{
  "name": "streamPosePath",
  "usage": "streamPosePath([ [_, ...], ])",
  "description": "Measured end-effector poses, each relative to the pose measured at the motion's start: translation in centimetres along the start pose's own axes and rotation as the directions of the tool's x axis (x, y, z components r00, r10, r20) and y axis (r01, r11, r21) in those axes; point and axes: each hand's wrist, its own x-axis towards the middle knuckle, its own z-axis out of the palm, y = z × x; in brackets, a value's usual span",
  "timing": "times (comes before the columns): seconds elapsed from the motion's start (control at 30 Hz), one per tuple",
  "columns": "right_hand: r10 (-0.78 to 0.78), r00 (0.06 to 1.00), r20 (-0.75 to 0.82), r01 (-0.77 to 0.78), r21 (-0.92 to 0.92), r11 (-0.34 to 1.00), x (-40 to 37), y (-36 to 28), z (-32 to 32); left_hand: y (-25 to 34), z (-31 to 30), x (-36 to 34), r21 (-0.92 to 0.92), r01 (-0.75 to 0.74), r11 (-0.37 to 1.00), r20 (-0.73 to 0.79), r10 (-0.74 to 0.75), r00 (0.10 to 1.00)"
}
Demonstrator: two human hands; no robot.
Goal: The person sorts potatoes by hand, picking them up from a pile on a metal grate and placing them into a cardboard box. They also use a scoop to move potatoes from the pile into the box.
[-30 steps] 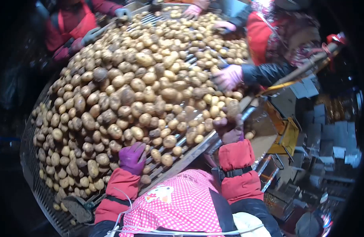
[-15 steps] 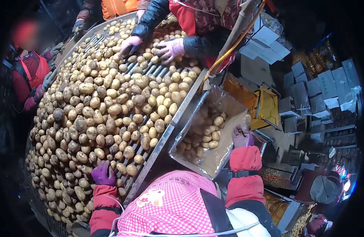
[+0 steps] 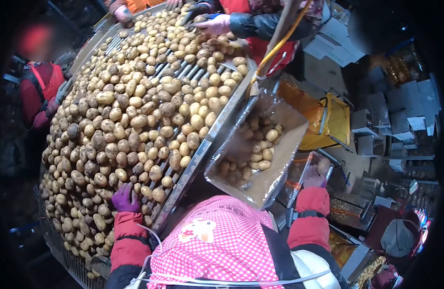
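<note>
Toward 8 o'clock in the head view, the left hand point(image 3: 126, 198), in a purple glove, rests on the heaped potatoes point(image 3: 120, 132) with its fingers parted and slightly bent, while between 3 and 4 o'clock the right hand point(image 3: 314, 177) is at a clear-walled container point(image 3: 296, 179), a single potato point(image 3: 323, 166) at its fingers, too blurred to tell whether gripped. Between the heap and that container, a plastic-lined box point(image 3: 288, 137) holds more potatoes; a yellow crate point(image 3: 336, 118) stands between 2 and 3 o'clock, and a co-worker's pink-gloved hand point(image 3: 217, 24) reaches over the heap at 12 o'clock.
</note>
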Motion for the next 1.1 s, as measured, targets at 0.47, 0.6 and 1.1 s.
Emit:
streamPosePath([
  [0.47, 0.178, 0.891, 0.417, 0.356, -0.887, 0.293, 0.0, 25.4, 36.6, 0.5, -1.4, 0.7, -0.068, 0.011, 0.998, -0.040, -0.014, 0.999],
  [0.6, 0.209, 0.736, 0.644, 0.663, -0.624, -0.412, -0.3, 32.0, 42.6, 0.1, -2.0, 1.0, -0.140, 0.058, 0.988, 0.009, -0.058, 0.998],
  [1.1, 0.560, 0.690, 0.459, 0.109, -0.831, 0.546, 6.8, 42.4, 51.7, -1.5, -1.9, 1.9, -0.206, 0.033, 0.978, 0.050, -0.023, 0.998],
])
